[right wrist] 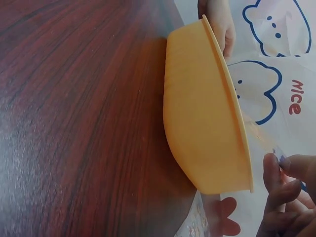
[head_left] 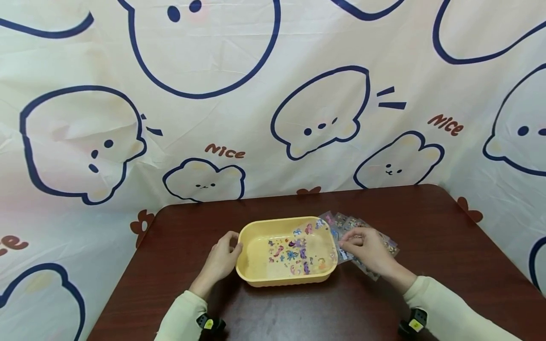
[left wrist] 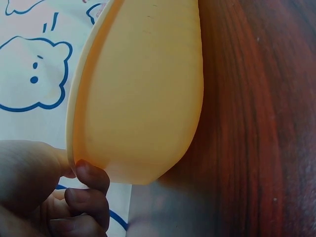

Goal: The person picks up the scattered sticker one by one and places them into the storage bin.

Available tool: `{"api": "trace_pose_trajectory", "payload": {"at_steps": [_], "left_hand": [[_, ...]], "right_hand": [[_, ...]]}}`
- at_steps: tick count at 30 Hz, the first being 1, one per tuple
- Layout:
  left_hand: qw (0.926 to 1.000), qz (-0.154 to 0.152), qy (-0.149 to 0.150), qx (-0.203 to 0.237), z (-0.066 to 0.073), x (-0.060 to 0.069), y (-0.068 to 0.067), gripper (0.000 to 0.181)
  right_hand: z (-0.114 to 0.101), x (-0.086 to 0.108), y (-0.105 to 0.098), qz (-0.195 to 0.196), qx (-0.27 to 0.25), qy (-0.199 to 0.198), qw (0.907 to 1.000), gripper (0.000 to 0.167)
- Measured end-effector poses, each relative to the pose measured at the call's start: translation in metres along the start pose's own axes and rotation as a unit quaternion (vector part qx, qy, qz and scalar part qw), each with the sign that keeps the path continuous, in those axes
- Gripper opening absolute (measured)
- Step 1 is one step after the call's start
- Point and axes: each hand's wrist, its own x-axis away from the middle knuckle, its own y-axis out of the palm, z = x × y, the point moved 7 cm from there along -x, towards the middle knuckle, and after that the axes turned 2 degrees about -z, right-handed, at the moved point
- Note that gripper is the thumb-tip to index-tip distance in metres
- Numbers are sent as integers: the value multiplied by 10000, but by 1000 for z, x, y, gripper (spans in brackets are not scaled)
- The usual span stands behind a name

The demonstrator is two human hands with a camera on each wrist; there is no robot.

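A yellow plastic basin (head_left: 255,248) stands on the table. My left hand (head_left: 222,258) grips its left rim, thumb and fingers on either side of the wall, as the left wrist view shows. Clear sheets with small colourful cartoon stickers (head_left: 298,251) show within the basin and towards its right rim. At that right side my right hand (head_left: 368,248) pinches the edge of a clear sticker sheet (right wrist: 269,140), which reaches back over the rim in the right wrist view. How far that sheet extends inside the basin I cannot tell.
Several clear sticker sheets (head_left: 391,245) lie fanned out on the dark brown table (head_left: 179,303), right of the basin and partly beneath my right hand. A cloth with cartoon bears (head_left: 204,182) hangs behind the table and along its sides.
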Motion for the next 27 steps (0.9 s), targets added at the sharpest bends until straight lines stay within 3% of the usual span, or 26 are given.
{"api": "trace_pose_trajectory", "payload": {"at_steps": [16,22,27], "left_hand": [[10000,9,39,44,0,-1,0,26],[10000,-44,-9,78,-1,0,1,26],[10000,13,64,54,-1,0,0,26]], "right_hand": [[-4,-7,17,-74,-246,-16,9997,13],[-4,-9,21,-51,-20,115,9999,10],[-10,-11,24,30,188,-2,9998,9]]}}
